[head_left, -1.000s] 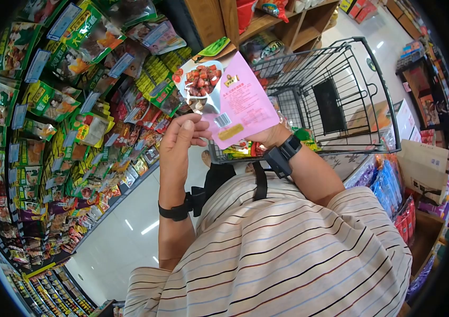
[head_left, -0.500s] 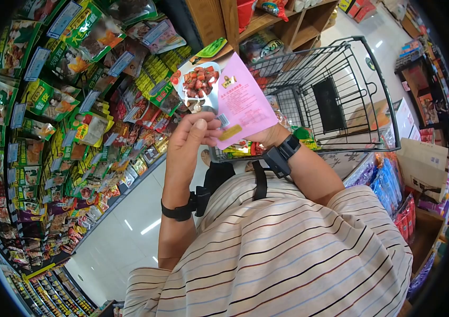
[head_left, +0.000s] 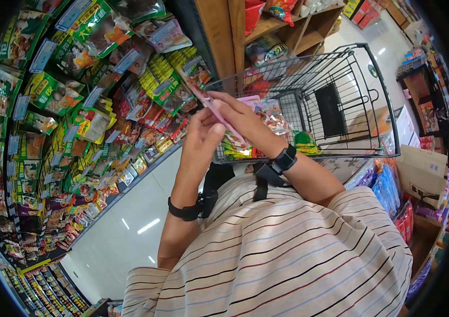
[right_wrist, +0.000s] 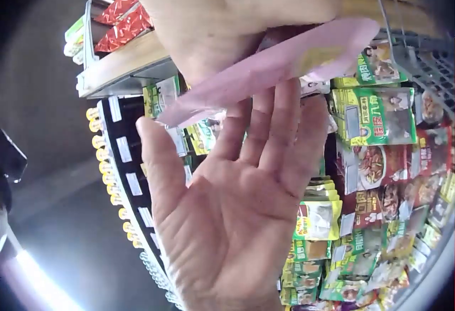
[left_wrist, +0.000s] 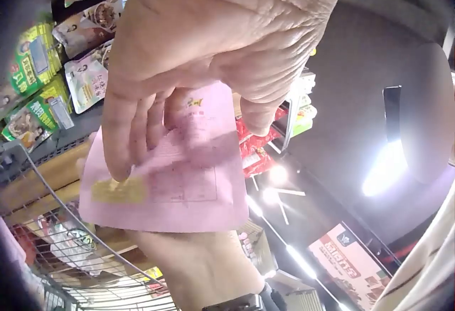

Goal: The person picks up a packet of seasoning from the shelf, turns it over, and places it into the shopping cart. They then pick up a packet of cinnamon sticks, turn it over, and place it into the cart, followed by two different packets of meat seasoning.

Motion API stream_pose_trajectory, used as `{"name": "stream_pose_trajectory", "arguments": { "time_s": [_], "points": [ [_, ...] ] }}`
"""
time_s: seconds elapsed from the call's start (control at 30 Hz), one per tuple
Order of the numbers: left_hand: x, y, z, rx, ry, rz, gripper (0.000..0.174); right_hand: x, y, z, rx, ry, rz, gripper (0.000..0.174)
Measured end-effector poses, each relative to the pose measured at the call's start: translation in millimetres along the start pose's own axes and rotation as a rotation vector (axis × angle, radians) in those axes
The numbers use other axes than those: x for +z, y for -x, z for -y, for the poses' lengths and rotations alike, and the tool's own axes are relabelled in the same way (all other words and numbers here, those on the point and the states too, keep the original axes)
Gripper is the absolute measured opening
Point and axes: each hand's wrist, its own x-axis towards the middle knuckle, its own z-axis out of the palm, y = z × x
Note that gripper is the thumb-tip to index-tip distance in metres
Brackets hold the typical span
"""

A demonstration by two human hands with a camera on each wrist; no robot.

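A flat pink food packet (head_left: pixel 225 122) is seen nearly edge-on in the head view, between the two hands. My right hand (head_left: pixel 248 120) grips it from the cart side. The left hand (head_left: pixel 198 138) is on the near side, fingers against the packet. In the left wrist view the pink printed back of the packet (left_wrist: pixel 188 201) faces the left fingers, which lie over it with the thumb apart; the right hand is mostly hidden behind. From the right wrist, the left palm (right_wrist: pixel 231 218) shows open, its fingertips hidden behind the packet.
A wire shopping cart (head_left: pixel 329 108) stands ahead, holding several food packets (head_left: pixel 272 115). Hanging packets (head_left: pixel 92 124) with price tags line the rack at left. Behind the cart is a wooden shelf (head_left: pixel 314 29). A cardboard box (head_left: pixel 420 166) sits at right.
The packet has turned from showing its back broadly to nearly edge-on. My right hand has moved left and up into view over it, and the left hand has shifted slightly right.
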Motion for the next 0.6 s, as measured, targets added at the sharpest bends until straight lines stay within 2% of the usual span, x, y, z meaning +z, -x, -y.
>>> {"name": "stream_pose_trajectory", "arguments": {
  "time_s": [0.07, 0.1, 0.23, 0.3, 0.4, 0.43, 0.53, 0.6],
  "points": [
    [3, 1, 0, -0.019, 0.064, -0.011, 0.045, 5, 0, 1, -0.206, 0.436, -0.098, 0.049],
    [4, 0, -1, -0.036, 0.070, -0.020, 0.043, 2, -2, -1, -0.242, 0.541, -0.105, 0.051],
    [-10, -2, 3, -0.159, 0.115, -0.101, 0.039, -1, -3, 0, -0.195, 0.361, -0.163, 0.057],
    [-15, -3, -1, -0.116, 0.223, -0.168, 0.038, -3, 1, 12, -0.096, 0.253, -0.187, 0.057],
    [-23, -2, -8, -0.069, 0.344, -0.227, 0.037, -18, -5, 8, -0.131, 0.161, -0.234, 0.058],
    [-31, -2, -4, -0.063, 0.346, -0.243, 0.037, -22, -4, 12, -0.041, 0.167, -0.268, 0.049],
    [-40, -3, -3, -0.067, 0.343, -0.310, 0.040, -23, 3, 27, 0.114, 0.050, -0.124, 0.034],
    [-42, -4, 2, -0.103, 0.336, -0.410, 0.040, -20, 3, 27, 0.096, 0.114, -0.120, 0.026]
  ]
}}
